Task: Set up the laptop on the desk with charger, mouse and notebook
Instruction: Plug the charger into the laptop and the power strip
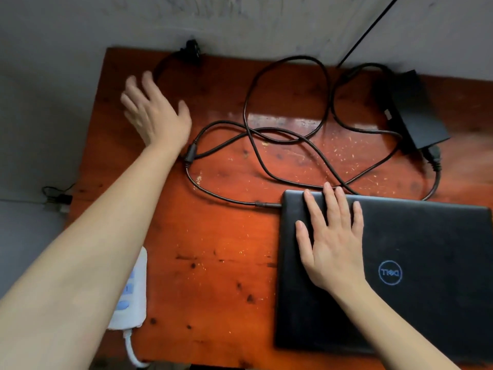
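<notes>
A closed black laptop lies on the right of the reddish wooden desk. My right hand rests flat on its lid, fingers straight. The charger's barrel tip is plugged into the laptop's left side. Its black cable loops loosely over the desk to the power brick at the back right. The wall plug lies at the desk's back edge. My left hand is stretched out above the back left of the desk, fingers spread, blurred, holding nothing. No mouse or notebook is in view.
A white power strip with blue switches and a white cord sits off the desk's left edge. A small black cable lies on the grey floor to the left. A grey wall stands behind the desk, with a thin black line slanting across it.
</notes>
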Available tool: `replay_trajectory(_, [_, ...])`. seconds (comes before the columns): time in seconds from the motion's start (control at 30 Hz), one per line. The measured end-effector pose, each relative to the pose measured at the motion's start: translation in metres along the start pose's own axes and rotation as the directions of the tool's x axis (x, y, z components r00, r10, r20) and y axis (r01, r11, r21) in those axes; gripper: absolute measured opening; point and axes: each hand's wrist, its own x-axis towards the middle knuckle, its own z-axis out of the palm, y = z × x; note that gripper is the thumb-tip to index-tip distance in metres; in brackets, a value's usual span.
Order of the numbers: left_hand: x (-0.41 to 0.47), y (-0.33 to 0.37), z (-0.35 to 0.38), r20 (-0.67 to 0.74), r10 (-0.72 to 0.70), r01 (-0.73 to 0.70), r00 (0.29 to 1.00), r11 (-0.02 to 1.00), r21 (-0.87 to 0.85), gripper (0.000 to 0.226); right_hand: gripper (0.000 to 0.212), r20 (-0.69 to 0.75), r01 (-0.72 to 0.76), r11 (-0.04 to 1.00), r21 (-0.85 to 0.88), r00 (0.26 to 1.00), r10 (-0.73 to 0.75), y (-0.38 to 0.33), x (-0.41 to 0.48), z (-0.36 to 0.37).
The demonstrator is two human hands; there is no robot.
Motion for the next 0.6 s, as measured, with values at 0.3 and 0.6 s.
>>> replay_trajectory(0.3, [0.016,-0.006,-0.01,0.174,-0.231,0.271,0.957,0.924,-0.268,0.046,0.061,-0.004,0.006,1.0,-0.01,1.0,-0.006,0.002,-0.001,0.005])
replay_trajectory(0.6, [-0.041,0.02,-0.113,0.115,0.134,-0.051,0.984,0.839,-0.541,0.029,0.062,0.088,0.016,1.0,0.001,0.996,-0.016,-0.001,0.0,-0.004])
